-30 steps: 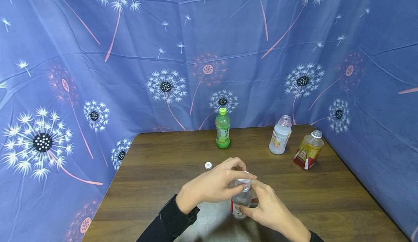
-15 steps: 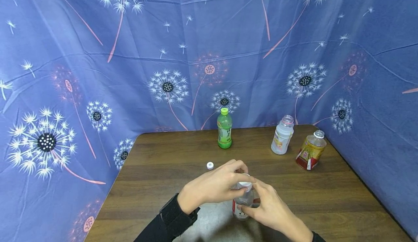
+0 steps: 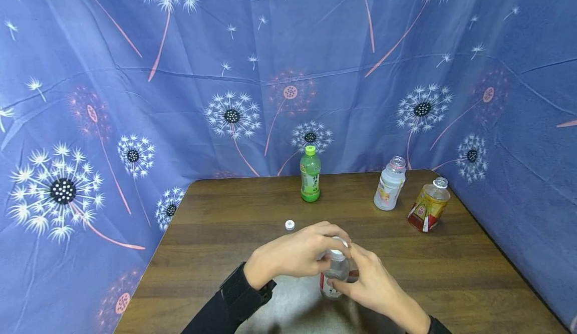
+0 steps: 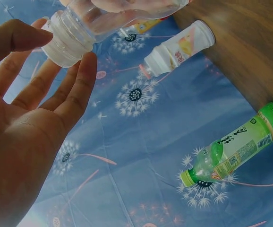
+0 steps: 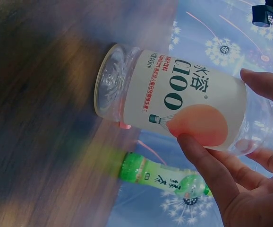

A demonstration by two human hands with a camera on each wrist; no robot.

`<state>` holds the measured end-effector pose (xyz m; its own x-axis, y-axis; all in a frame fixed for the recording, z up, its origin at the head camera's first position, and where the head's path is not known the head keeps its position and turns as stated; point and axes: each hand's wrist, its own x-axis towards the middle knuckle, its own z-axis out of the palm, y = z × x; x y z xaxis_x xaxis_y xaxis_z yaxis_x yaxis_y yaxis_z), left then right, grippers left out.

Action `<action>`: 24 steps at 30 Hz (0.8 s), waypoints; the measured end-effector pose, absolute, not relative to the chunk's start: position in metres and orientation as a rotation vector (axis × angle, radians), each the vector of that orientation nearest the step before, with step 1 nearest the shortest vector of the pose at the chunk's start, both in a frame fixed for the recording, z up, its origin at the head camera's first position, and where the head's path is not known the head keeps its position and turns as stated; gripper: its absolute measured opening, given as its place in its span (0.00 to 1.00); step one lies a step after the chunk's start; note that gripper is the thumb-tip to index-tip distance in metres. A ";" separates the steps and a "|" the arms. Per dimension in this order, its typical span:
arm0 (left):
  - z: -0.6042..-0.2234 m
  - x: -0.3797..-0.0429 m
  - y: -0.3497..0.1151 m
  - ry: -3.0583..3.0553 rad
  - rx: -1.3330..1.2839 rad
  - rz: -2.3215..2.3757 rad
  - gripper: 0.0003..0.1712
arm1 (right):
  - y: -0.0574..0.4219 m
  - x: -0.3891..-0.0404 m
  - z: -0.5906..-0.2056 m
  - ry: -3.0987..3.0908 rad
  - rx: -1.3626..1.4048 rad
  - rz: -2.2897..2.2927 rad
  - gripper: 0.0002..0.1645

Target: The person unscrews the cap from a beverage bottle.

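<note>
A clear plastic drink bottle (image 3: 334,288) with a white label (image 5: 193,101) stands at the table's near middle. The label shows C100 and an orange-pink fruit. My right hand (image 3: 378,284) grips the bottle's body between thumb and fingers. Over the bottle's top, my left hand (image 3: 297,251) pinches the white cap (image 4: 68,40), thumb on one side and fingers on the other. In the head view my fingers hide part of the cap. The left wrist view shows the cap at the bottle's mouth; whether it is tight I cannot tell.
A loose white cap (image 3: 290,225) lies on the wooden table (image 3: 225,224), left of the bottle. A green tea bottle (image 3: 310,179) with its green cap stands at the back. Toward the back right are an uncapped white bottle (image 3: 388,186) and a yellow-red bottle (image 3: 428,206).
My left fingers have curled in closer around the cap, and the hand has turned slightly. The bottle and my right hand stay almost in place.
</note>
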<state>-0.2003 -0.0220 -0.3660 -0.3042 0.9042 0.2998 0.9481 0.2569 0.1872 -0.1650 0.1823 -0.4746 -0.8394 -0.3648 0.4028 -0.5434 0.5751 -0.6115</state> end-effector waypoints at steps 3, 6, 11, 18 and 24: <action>-0.366 -0.200 -0.021 -2.377 -1.772 -0.537 0.16 | 0.182 -0.166 -0.475 -2.560 0.767 1.110 0.40; -0.368 -0.199 -0.018 -2.369 -1.766 -0.587 0.11 | 0.182 -0.166 -0.475 -2.546 0.779 1.117 0.39; -0.375 -0.199 -0.011 -2.342 -1.700 -0.627 0.07 | 0.183 -0.167 -0.476 -2.518 0.809 1.094 0.38; -0.382 -0.201 -0.008 -2.365 -1.308 -0.457 0.21 | 0.182 -0.167 -0.475 -2.557 0.768 1.097 0.39; -0.383 -0.202 -0.011 -2.385 -1.243 -0.397 0.23 | 0.181 -0.167 -0.474 -2.570 0.739 1.173 0.40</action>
